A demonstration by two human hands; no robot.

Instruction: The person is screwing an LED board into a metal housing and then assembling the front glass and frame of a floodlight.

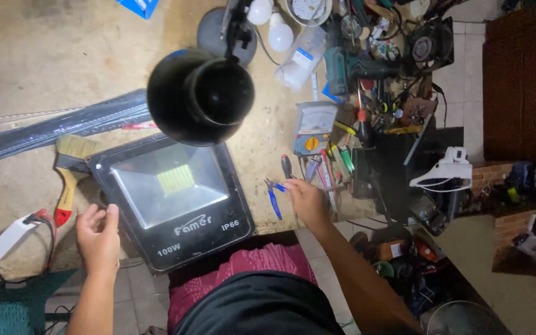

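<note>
Head view, my left hand (98,237) loosely open against the floodlight (172,198) edge on the counter (26,56), my right hand (305,200) curled beside blue-handled pliers (274,197), grip unclear

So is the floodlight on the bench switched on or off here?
Off. The floodlight lies face up with its glass dull and its yellow LED panel unlit; only reflected light shows. The left hand touches its corner.

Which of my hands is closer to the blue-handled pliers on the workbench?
Right. Your right hand rests beside the blue-handled pliers, fingertips at their jaws. Your left hand is far across, at the lower left corner of the black rectangular floodlight.
</note>
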